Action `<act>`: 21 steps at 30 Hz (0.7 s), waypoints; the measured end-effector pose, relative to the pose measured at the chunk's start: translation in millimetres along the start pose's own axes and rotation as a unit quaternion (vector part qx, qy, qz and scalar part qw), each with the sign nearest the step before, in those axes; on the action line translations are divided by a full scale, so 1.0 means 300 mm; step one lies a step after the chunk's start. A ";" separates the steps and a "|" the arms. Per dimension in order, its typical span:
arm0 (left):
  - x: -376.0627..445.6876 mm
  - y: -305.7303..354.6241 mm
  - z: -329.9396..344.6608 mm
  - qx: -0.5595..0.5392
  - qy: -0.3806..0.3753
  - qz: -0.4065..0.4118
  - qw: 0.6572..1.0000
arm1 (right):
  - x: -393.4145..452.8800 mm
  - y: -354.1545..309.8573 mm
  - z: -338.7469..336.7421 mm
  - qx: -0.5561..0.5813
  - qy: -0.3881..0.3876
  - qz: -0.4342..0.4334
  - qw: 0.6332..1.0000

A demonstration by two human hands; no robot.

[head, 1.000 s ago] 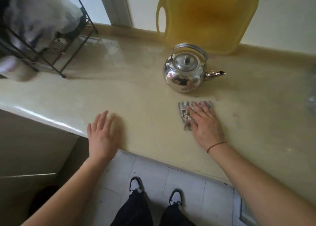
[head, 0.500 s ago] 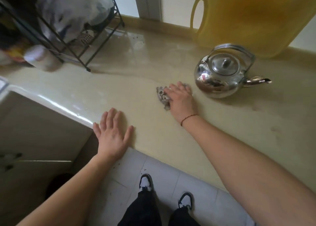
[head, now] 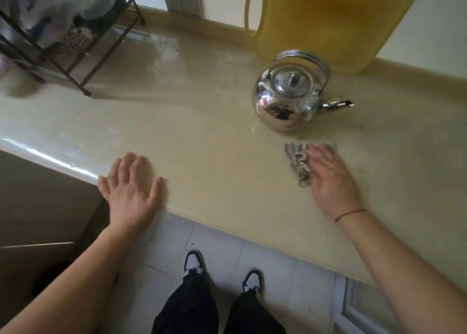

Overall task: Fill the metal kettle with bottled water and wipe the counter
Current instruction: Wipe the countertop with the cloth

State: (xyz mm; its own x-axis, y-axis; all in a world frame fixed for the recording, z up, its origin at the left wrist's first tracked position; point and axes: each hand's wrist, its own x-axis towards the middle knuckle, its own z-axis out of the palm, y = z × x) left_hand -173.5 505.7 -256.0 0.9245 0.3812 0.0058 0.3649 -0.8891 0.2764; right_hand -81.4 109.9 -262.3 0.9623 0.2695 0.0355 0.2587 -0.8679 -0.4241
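Note:
A shiny metal kettle [head: 288,101] stands on the beige counter [head: 202,121], lid on, handle up, spout pointing right. Just in front of it lies a grey patterned cloth [head: 297,161]. My right hand [head: 331,179] presses flat on the cloth with straight fingers, blurred by motion. My left hand [head: 131,189] rests flat on the counter's front edge, fingers spread, holding nothing. No water bottle is in view.
A yellow cutting board [head: 328,17] leans on the wall behind the kettle. A black wire rack [head: 83,55] with items stands at the back left. The counter's edge drops to a tiled floor [head: 227,252] where my shoes stand.
My right hand has slid the cloth from left of the kettle back to the right, in front of it. My left hand stays flat at the counter's edge.

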 end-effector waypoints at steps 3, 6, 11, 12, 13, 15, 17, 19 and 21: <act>-0.004 0.010 -0.002 0.001 -0.005 -0.007 1.000 | -0.043 0.129 -0.070 -0.011 0.034 0.112 0.993; -0.007 0.011 -0.005 0.012 -0.016 -0.003 1.000 | -0.089 0.030 -0.025 -0.015 0.078 0.126 0.989; -0.010 0.008 -0.006 0.020 -0.030 -0.004 0.999 | -0.464 -0.171 0.028 0.019 -0.006 -0.014 1.000; -0.013 0.005 -0.006 0.021 -0.033 -0.008 0.999 | -0.492 -0.180 0.039 0.030 -0.002 -0.023 0.999; -0.013 0.011 -0.004 0.020 -0.038 -0.009 0.999 | -0.496 -0.186 0.046 0.038 -0.001 -0.020 0.999; -0.013 0.021 -0.003 0.014 -0.044 -0.013 0.999 | -0.449 -0.217 0.064 0.047 -0.001 -0.008 0.999; -0.025 0.022 -0.005 0.012 -0.047 -0.021 0.999 | -0.363 -0.302 0.103 0.048 -0.005 -0.026 0.998; -0.049 0.014 -0.005 0.003 -0.044 -0.029 0.999 | -0.263 -0.415 0.170 0.050 -0.016 -0.061 0.997; -0.071 0.003 -0.009 -0.002 -0.038 -0.034 0.999 | -0.145 -0.548 0.250 0.044 -0.034 -0.096 0.994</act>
State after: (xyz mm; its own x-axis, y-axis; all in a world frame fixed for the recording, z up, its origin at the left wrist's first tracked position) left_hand -193.1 497.6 -253.2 0.9033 0.4202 -0.0863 0.4269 -0.8609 0.2768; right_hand -172.1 272.2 -262.1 0.8877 0.4559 0.0642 0.4252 -0.7585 -0.4938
